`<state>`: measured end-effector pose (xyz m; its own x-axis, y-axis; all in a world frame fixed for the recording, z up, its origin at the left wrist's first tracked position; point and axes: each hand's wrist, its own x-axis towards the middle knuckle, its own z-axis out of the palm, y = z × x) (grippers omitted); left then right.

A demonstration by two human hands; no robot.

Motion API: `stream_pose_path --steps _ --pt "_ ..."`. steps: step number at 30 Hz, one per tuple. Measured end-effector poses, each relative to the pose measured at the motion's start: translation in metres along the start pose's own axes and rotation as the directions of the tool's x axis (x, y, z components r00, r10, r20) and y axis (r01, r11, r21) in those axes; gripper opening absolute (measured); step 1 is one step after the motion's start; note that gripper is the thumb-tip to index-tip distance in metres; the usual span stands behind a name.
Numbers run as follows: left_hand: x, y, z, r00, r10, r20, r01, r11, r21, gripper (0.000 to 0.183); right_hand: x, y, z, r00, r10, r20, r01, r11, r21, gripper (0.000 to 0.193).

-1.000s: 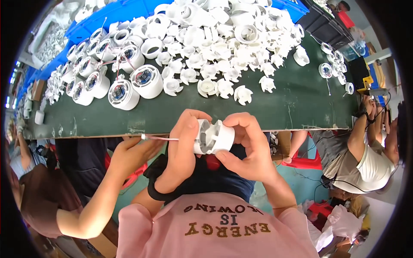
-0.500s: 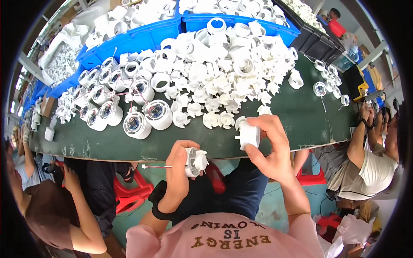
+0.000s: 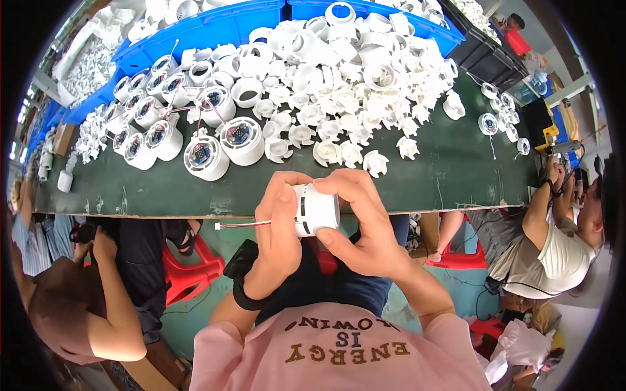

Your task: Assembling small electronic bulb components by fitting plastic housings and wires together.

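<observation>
In front of my body, both hands are closed around a white plastic fan housing (image 3: 317, 212), held on its side. My left hand (image 3: 275, 228) grips the left part, and a thin red-and-white wire (image 3: 244, 225) with a small white plug sticks out to the left from it. My right hand (image 3: 365, 228) grips the smooth cup-shaped right part between thumb and fingers. Dark slots show between the two parts. The impeller is hidden inside. Beyond my hands, on the green table (image 3: 241, 195), lie loose white impellers (image 3: 326, 152) and finished-looking housings with circuit boards (image 3: 207, 156).
A large heap of white plastic rings and impellers (image 3: 339, 78) covers the table's middle. Blue bins (image 3: 215, 36) and a black crate (image 3: 489, 58) stand behind it. Small round units (image 3: 488, 122) lie at the right. Co-workers sit either side, one in a brown cap (image 3: 65, 309) at left.
My hands have come together, moving up slightly. The right-hand white cup now sits against the left-hand housing, covering the impeller that showed before. The view has shifted a little.
</observation>
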<state>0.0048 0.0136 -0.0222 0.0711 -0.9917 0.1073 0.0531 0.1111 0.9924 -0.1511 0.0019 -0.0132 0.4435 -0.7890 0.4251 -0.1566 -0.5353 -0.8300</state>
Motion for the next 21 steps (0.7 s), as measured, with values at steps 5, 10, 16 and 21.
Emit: stream_pose_path --steps 5,10,16,21 --pt "-0.003 -0.001 0.003 0.992 0.126 0.03 -0.127 0.992 0.027 0.04 -0.005 0.004 0.017 0.997 -0.074 -0.01 0.074 0.99 0.123 0.054" --pt "-0.006 -0.002 0.004 0.984 0.173 0.05 -0.174 0.985 0.018 0.037 -0.006 0.006 0.017 0.99 -0.138 0.037 0.135 0.988 0.077 0.057" --pt "-0.017 0.019 0.005 0.951 0.276 0.142 -0.292 0.951 0.104 0.03 -0.011 -0.006 0.016 0.98 -0.201 0.009 0.199 0.975 0.103 0.062" --pt "-0.009 0.006 0.002 0.935 0.32 0.152 -0.335 0.938 0.091 0.032 -0.003 -0.001 0.018 0.985 -0.175 -0.005 0.172 0.961 0.218 0.072"
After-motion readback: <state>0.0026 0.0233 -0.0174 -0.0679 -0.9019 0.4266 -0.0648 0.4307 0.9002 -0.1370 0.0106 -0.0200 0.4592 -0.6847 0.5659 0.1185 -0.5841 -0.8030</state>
